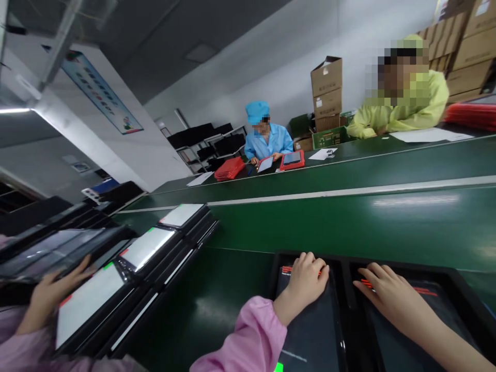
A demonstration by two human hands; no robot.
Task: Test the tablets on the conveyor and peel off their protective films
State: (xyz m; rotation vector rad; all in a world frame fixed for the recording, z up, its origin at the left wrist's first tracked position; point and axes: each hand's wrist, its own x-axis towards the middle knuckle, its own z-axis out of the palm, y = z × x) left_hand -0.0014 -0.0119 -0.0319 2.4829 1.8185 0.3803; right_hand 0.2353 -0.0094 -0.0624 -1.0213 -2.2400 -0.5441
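In a black tray [344, 289] on the green worktop [349, 222], the left hand [306, 281] curls its fingers over the left screen [310, 336]; whether they grip cannot be told. The right hand [387, 297] lies flat, fingers spread, on the right screen [403, 351].

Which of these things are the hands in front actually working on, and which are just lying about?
In hand:
- left hand on the left dark screen
- right hand on the right dark screen
- black tray holding both screens

Lying about:
- stacked trays of white-faced screens
- red stack
- cardboard boxes
- papers
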